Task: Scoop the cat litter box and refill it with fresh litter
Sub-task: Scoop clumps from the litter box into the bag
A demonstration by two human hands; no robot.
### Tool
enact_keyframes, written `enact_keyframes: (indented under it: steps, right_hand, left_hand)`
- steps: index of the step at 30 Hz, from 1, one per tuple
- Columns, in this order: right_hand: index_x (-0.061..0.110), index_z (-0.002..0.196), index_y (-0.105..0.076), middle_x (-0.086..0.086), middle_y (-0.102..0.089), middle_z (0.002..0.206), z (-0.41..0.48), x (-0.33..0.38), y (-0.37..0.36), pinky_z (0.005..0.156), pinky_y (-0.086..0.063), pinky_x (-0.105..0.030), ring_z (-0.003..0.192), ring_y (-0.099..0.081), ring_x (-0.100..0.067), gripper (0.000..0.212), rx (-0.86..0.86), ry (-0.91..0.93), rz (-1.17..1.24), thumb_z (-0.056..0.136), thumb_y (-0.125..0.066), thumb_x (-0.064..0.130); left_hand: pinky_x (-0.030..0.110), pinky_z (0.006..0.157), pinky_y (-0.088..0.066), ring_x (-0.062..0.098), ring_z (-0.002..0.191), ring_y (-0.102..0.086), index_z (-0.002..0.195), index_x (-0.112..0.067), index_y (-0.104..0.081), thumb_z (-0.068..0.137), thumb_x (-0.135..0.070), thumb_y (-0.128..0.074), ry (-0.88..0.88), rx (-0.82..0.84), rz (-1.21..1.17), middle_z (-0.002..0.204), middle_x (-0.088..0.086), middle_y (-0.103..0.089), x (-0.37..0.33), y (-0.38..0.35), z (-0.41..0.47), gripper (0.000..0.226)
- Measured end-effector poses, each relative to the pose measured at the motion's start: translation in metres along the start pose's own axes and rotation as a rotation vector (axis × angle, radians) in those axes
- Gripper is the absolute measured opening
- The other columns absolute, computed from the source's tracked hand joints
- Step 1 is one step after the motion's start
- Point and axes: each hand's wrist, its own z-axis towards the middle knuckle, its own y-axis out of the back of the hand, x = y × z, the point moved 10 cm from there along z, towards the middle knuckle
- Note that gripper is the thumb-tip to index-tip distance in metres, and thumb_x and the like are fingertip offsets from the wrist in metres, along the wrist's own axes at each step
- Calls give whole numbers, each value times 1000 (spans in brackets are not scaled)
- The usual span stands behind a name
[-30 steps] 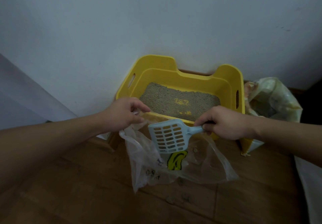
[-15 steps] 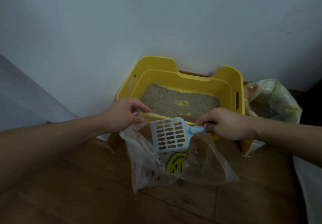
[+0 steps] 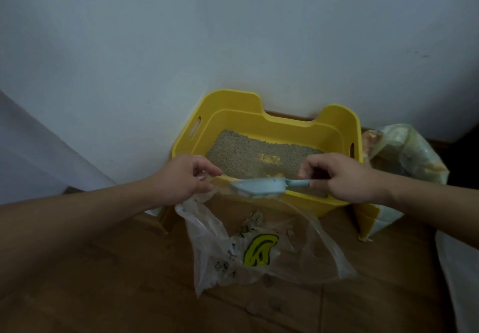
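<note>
Two bare hands work at the near rim of the yellow rectangular plastic litter box (image 3: 233, 110), which stands on the brown wooden floor (image 3: 103, 281) against the white wall (image 3: 233, 34).

Left hand (image 3: 181, 177): fingers and thumb pinch the rim of the clear plastic bag with a yellow print (image 3: 259, 255).

Right hand (image 3: 350, 177): fingers curled round the handle of the pale blue plastic scoop (image 3: 259, 187).

The scoop head lies edge-on, just above the bag mouth. Grey granular litter (image 3: 246, 151) covers most of the box floor. Pale lumps (image 3: 252, 220) inside the bag are possibly clumps; the view is too dim to confirm. A pale printed sack (image 3: 404, 148) stands just beside the box's right wall.
</note>
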Motion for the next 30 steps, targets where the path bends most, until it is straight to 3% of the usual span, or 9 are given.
enact_keyframes:
  steps: [4,8,16,23,26,30]
  right_hand:
    - [27,100,-64,7,-63,96,6,-6,5,76,-48,-28,88,-59,-10,24,-57,-53,-35,87,-67,7]
    - [21,111,-66,2,-61,104,17,-11,8,81,-46,-32,94,-56,-17,24,-124,-92,-101,90,-65,10]
    - [20,97,-68,-5,-68,88,64,-31,-13,74,-56,-46,81,-63,-23,13,-135,-248,-37,88,-62,11]
    - [9,104,-70,-11,-70,91,119,-36,-42,65,-56,-42,78,-66,-25,20,-101,-378,77,90,-55,10]
    - [5,103,-70,-17,-70,93,138,-36,-59,57,-48,-36,81,-68,-30,22,-74,-415,139,90,-53,9]
    - [8,99,-66,-8,-62,74,158,-37,-73,48,-41,-26,63,-58,-19,16,-64,-452,155,92,-51,8]
  left_hand:
    - [6,64,-39,-13,75,-55,101,-30,-71,80,-6,-77,15,10,-16,90,-17,-61,1,-2,1,32]
    - [24,74,-47,6,82,-60,98,-37,-70,79,-9,-79,18,14,-22,94,-8,-64,8,-2,4,35]
    - [41,87,-52,20,93,-63,96,-37,-72,77,-9,-80,9,17,-89,101,-2,-67,13,-2,10,35]
    - [44,88,-52,19,94,-64,96,-38,-73,75,-11,-80,-14,27,-148,101,-5,-66,18,-7,13,35]
    - [39,88,-53,13,94,-64,97,-39,-72,75,-12,-80,-37,27,-164,101,-12,-66,19,-4,16,35]
    - [32,87,-53,7,96,-63,97,-40,-72,76,-9,-79,-31,20,-176,101,-17,-65,26,-1,20,38]
